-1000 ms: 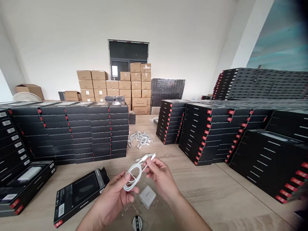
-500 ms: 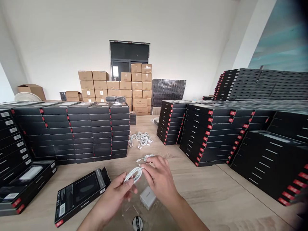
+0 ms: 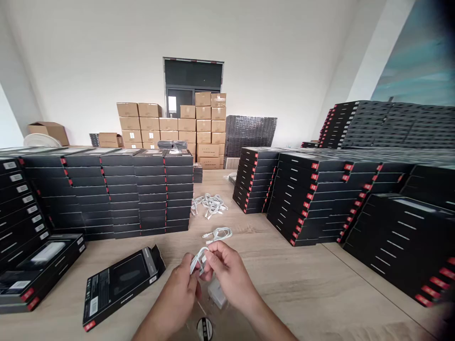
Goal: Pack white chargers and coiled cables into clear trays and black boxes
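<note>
A coiled white charging cable (image 3: 197,259) is between my two hands above the table. My left hand (image 3: 182,289) grips the lower left side of the coil, while the fingers of my right hand (image 3: 229,267) pinch its right side. Below them lies a white charger plug (image 3: 216,294), partly covered by my right hand. A round black-and-white label (image 3: 204,328) shows near the bottom edge, on what looks like clear plastic. Just beyond my hands another white cable (image 3: 221,234) rests on the wood. An open-ended black box (image 3: 122,286) lies to the left.
A heap of white cables (image 3: 212,204) lies farther back. Stacked black boxes wall the table on the left (image 3: 121,199) and right (image 3: 302,199). An open box holding a white item (image 3: 48,252) is at far left. Brown cartons (image 3: 177,128) stand behind.
My right hand has moved down and left, closer to my left hand, and now covers part of the coil. The loose cable beyond is more fully visible.
</note>
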`<state>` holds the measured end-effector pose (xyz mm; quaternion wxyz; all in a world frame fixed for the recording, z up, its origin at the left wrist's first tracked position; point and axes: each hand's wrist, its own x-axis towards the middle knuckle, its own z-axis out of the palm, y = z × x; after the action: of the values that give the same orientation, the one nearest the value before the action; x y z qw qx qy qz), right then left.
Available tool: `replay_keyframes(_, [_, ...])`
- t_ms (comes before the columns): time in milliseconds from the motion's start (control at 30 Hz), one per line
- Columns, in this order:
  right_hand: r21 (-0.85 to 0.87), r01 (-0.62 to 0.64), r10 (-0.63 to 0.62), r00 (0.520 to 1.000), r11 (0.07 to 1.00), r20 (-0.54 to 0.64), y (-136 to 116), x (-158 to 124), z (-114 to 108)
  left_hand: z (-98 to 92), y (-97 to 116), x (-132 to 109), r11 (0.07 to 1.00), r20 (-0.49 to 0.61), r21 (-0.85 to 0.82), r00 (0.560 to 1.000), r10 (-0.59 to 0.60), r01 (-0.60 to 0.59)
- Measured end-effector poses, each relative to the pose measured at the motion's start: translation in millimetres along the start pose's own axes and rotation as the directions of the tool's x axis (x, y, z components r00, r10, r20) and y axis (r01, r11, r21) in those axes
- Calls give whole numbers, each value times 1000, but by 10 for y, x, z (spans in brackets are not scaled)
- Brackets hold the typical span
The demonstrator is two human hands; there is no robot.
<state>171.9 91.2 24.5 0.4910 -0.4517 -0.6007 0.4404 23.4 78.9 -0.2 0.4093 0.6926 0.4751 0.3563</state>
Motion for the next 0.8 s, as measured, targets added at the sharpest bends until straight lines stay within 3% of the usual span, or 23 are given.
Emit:
replay_keyframes(200, [199, -233, 211, 969, 952, 126, -2, 19, -8, -7, 80, -15, 999, 7, -49, 1000, 16, -15])
replay_keyframes(267, [192, -237, 211, 966, 952, 149, -15, 21, -33, -9, 98, -15, 995, 24, -88, 999, 37, -35])
replay_keyframes(400, [-20, -35, 38, 991, 999, 131, -14, 11, -24, -15, 99, -12, 991, 19, -128, 999, 31, -29])
replay_keyframes(500, [-250, 168, -174, 985, 953, -1, 8, -22, 34, -18, 94, 3, 987, -22, -160, 999, 26, -29])
replay_keyframes(567, [-321, 221, -267, 958, 921, -107, 19, -42, 65, -13, 94, 19, 975, -52, -215, 998, 39, -49])
replay_keyframes(633, [-235, 201, -252, 944, 951, -212, 16, -45, 68, -4, 92, 34, 961, -78, -272, 996, 39, -59])
replay_keyframes(700, [-52, 147, -155, 951, 988, -268, 2, -28, 38, 4, 83, 44, 953, -81, -299, 996, 32, -55])
replay_keyframes(800, [185, 6, 19, 991, 983, -132, -24, 12, -32, -5, 69, 48, 960, -26, -276, 999, 30, -36])
